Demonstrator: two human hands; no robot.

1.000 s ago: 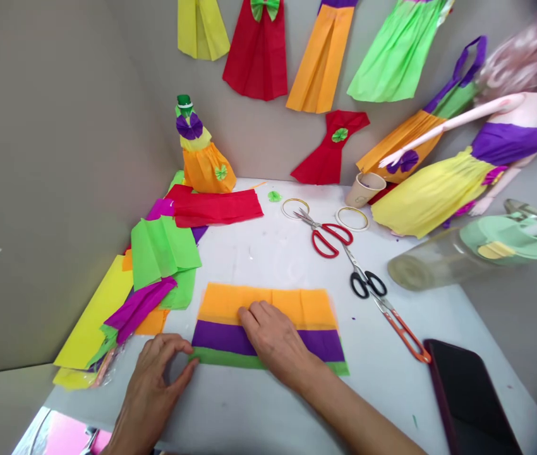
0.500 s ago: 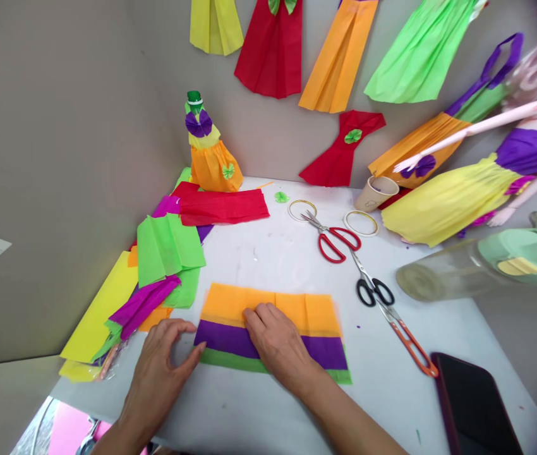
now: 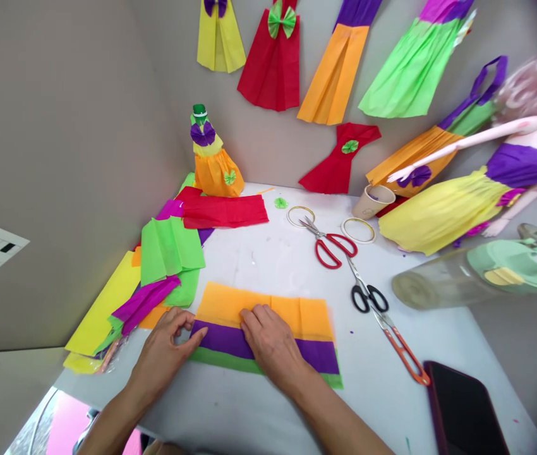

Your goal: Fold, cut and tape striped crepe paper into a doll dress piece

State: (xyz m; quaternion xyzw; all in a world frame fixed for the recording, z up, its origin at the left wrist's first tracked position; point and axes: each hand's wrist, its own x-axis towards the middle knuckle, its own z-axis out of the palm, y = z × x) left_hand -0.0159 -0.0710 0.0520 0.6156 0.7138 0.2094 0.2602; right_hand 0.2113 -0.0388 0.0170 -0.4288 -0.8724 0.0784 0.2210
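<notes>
In front of me lies a stack of thin crepe-like sheets with an orange band (image 3: 230, 304), a purple band (image 3: 316, 355) and a green strip (image 3: 230, 361) along the near edge. My right hand (image 3: 271, 344) rests across the middle of the stack, fingers bent and pressing on the orange and purple. At the left edge is my left hand (image 3: 168, 351), its thumb on the purple corner and the index finger apart from it. Neither hand visibly lifts the sheets. What lies under the right palm is hidden.
Folded coloured sheets, including green (image 3: 171, 253) and yellow (image 3: 102, 309), pile up at left. Red scissors (image 3: 330, 243), black scissors (image 3: 368, 294), an orange-handled tool (image 3: 405, 354), a phone (image 3: 467, 411) and a bottle (image 3: 477, 272) line the right. A dressed bottle (image 3: 216, 164) stands behind.
The view has tilted up slightly. My left hand has moved closer to the stack's left edge, its thumb now over the purple corner. The right hand still presses on the stack.
</notes>
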